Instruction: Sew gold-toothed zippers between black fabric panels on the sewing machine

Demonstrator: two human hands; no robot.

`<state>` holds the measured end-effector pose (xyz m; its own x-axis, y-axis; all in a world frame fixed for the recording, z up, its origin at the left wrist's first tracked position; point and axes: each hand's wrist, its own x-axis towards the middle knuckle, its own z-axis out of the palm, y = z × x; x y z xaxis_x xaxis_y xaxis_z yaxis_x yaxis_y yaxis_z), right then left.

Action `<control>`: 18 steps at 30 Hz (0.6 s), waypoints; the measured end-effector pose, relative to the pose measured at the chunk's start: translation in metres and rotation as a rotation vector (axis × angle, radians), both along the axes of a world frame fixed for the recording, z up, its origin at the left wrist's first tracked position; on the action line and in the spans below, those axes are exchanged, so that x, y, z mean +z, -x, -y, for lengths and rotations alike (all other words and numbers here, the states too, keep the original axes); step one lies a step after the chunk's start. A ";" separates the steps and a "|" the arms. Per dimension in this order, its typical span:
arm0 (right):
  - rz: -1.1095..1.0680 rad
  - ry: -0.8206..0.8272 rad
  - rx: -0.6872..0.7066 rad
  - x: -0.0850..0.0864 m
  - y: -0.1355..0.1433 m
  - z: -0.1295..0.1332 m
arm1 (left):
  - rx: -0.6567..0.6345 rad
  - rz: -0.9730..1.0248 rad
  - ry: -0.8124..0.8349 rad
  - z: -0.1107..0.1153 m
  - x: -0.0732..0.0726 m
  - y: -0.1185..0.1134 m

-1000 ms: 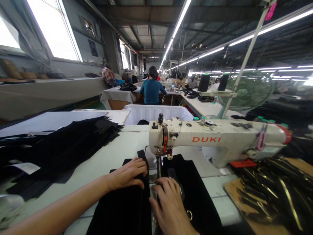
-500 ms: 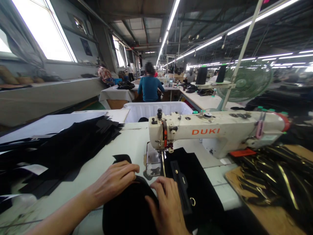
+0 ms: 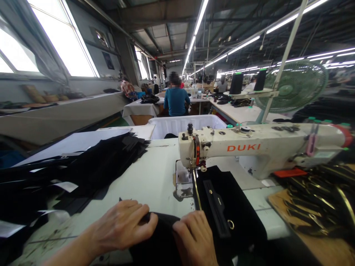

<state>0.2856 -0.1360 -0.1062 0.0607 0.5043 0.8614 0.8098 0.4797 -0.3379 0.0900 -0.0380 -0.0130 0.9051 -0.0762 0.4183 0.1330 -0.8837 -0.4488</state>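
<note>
My left hand [image 3: 126,224] is closed on the upper left edge of a black fabric piece [image 3: 159,240], thumb and fingers pinching it. My right hand [image 3: 196,236] grips the same piece farther right, its fingers curled over the edge. The lower part of the fabric runs out of view at the bottom. Beside my right hand lies a black panel [image 3: 241,207] with a dark strip [image 3: 217,208], a gold ring [image 3: 230,224] and a gold-coloured strip [image 3: 197,190] along its left side. The panel's upper left corner reaches the needle area of the sewing machine [image 3: 244,147].
Black cut pieces [image 3: 91,166] are heaped on the left of the table. At right, black strips with gold edging [image 3: 313,207] lie on a brown board [image 3: 280,201]. Behind the machine stand a white bin [image 3: 188,120], thread cones [image 3: 236,83] and a fan [image 3: 294,87]. A person in blue [image 3: 176,99] sits ahead.
Both hands have drawn the black fabric piece toward me, and its top edge is lower. My right hand has closed on the edge. The view has swung slightly left.
</note>
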 end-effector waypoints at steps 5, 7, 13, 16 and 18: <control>-0.048 0.113 0.079 -0.008 0.005 0.012 | 0.175 -0.130 0.496 0.001 0.002 0.010; -0.033 0.235 0.100 -0.011 0.008 0.016 | 0.237 -0.158 0.728 -0.001 0.006 0.011; -0.257 0.653 -0.044 -0.009 0.014 0.010 | 0.299 -0.127 0.716 -0.040 0.007 -0.014; -0.364 0.698 0.000 -0.015 -0.002 0.003 | 0.296 -0.122 0.572 -0.065 -0.004 -0.053; -0.362 0.686 0.012 -0.025 -0.020 0.000 | 0.269 -0.108 0.554 -0.075 -0.017 -0.084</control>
